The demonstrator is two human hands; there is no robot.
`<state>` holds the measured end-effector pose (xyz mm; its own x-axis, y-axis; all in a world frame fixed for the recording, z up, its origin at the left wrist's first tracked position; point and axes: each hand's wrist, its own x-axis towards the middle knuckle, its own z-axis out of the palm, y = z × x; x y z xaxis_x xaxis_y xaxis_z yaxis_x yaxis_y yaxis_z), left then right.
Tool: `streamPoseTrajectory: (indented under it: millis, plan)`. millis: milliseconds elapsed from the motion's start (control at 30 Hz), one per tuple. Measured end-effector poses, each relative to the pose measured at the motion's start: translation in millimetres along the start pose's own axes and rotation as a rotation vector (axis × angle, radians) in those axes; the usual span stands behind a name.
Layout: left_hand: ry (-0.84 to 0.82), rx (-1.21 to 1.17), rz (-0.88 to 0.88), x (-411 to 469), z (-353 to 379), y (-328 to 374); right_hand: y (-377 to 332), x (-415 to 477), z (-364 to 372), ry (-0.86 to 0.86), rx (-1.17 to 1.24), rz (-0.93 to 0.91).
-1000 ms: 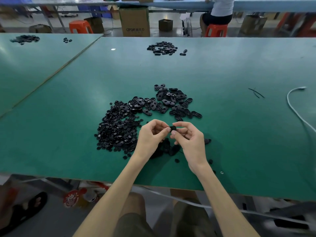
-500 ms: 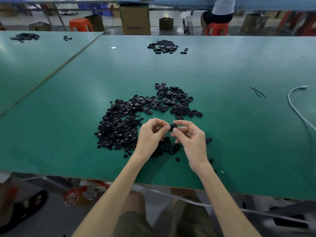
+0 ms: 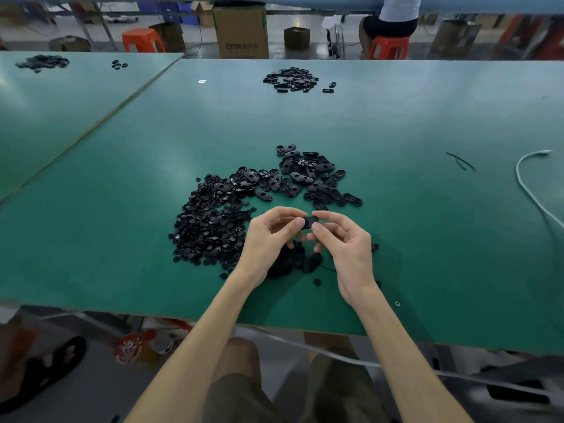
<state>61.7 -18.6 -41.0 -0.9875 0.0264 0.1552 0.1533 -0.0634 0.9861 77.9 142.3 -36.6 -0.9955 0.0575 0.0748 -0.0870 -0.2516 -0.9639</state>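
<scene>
Fingertip pinch: left grip [image 3: 268,239] and right grip [image 3: 348,243] each held one end of the small black oval plastic piece [image 3: 311,222] above the green bench [image 3: 427,254], near edge. Judged light, rigid, slick; grasp ends.

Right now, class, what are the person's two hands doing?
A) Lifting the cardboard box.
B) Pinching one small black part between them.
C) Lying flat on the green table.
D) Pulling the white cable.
B: the left hand and the right hand meet fingertip to fingertip on the small black part, held above the green table.
</scene>
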Motion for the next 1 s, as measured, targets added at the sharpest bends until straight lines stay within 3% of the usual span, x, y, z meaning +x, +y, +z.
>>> streamPoseTrajectory:
  millis: [1000]
  plan:
    - [-0.013,-0.086,-0.075,-1.7,3.6,4.1,1.1,0.4,-3.8,0.014,-0.029,0.001]
